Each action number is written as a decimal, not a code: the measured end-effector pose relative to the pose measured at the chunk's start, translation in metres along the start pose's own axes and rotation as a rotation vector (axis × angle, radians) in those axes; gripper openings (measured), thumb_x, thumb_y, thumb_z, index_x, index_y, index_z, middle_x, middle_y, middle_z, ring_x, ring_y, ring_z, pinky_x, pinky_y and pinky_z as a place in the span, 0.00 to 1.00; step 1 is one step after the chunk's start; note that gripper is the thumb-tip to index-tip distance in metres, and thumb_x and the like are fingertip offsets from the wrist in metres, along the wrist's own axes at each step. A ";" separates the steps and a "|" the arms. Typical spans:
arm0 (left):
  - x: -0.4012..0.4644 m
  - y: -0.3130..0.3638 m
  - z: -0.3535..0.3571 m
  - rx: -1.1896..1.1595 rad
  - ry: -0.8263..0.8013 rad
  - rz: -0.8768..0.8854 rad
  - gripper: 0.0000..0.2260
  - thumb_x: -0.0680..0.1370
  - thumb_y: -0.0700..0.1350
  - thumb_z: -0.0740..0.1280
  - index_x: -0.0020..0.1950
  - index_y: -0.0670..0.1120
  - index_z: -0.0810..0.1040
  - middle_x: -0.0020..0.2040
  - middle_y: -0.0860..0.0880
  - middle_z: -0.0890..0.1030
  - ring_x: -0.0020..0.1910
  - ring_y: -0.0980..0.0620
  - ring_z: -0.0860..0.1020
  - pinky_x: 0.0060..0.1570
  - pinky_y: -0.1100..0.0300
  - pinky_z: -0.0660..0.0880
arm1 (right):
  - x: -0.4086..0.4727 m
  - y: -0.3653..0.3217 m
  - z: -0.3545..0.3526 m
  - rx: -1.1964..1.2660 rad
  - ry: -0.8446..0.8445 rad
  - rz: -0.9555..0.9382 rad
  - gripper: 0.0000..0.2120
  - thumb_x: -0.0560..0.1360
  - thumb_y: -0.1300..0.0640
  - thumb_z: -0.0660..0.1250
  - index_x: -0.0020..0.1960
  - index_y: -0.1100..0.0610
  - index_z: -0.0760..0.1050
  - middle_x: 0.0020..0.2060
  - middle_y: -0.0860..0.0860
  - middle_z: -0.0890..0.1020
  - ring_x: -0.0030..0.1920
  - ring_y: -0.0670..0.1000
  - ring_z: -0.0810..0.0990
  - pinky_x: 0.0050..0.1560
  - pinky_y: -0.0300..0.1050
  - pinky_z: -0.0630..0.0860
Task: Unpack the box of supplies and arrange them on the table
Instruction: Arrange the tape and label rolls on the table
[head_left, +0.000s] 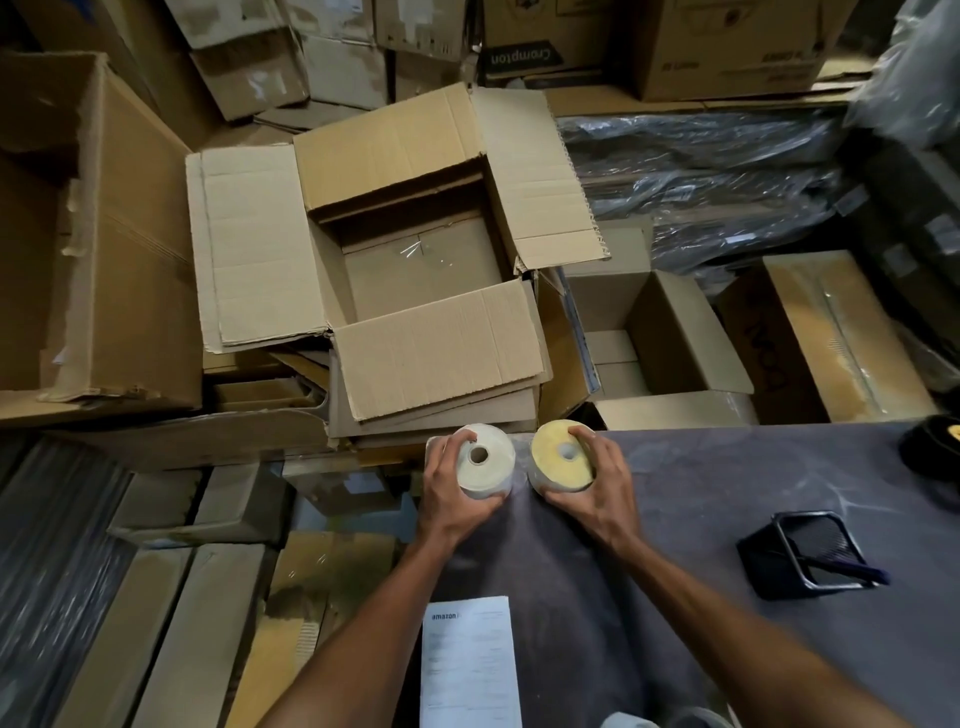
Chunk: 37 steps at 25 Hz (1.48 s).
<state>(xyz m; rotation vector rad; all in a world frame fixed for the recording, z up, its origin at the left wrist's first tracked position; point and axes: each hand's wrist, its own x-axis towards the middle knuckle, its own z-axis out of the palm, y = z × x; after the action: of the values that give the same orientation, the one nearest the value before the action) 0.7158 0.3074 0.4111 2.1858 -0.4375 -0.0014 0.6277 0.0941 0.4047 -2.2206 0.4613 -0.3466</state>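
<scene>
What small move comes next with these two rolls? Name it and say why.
Probably lower both rolls flat onto the table and let go. The left hand grips the white roll and the right hand grips the yellow roll, side by side at the table's far edge. The open box looks emptied, so placing them seems all that remains.

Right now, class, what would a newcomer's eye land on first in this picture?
Two rolls held side by side at the near table edge: a white roll in the left hand and a yellow roll in the right hand. Just behind them, an open cardboard box looks empty, amid stacked cartons.
</scene>
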 end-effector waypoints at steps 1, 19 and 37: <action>0.000 0.000 0.000 0.001 0.001 -0.003 0.37 0.59 0.58 0.79 0.66 0.54 0.71 0.62 0.51 0.72 0.61 0.53 0.72 0.56 0.65 0.71 | -0.001 -0.001 0.000 -0.002 -0.001 0.007 0.44 0.61 0.41 0.81 0.72 0.41 0.64 0.64 0.48 0.70 0.61 0.47 0.70 0.57 0.40 0.72; -0.044 0.014 -0.030 0.122 0.023 -0.103 0.41 0.63 0.50 0.78 0.73 0.56 0.66 0.67 0.50 0.68 0.66 0.47 0.68 0.56 0.50 0.77 | -0.037 0.004 -0.038 -0.073 -0.143 0.082 0.45 0.67 0.35 0.74 0.77 0.37 0.55 0.74 0.49 0.63 0.72 0.52 0.65 0.68 0.54 0.68; -0.218 0.080 -0.039 -0.079 -0.003 -0.232 0.06 0.69 0.44 0.77 0.38 0.51 0.81 0.33 0.54 0.82 0.31 0.60 0.79 0.35 0.60 0.78 | -0.185 -0.013 -0.146 0.087 -0.040 0.034 0.13 0.81 0.51 0.64 0.62 0.54 0.80 0.55 0.47 0.83 0.55 0.43 0.80 0.48 0.26 0.73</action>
<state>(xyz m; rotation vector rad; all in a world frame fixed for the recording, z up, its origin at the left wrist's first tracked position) 0.4928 0.3615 0.4629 2.1473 -0.1805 -0.1466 0.4078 0.0843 0.4888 -2.1291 0.4528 -0.2982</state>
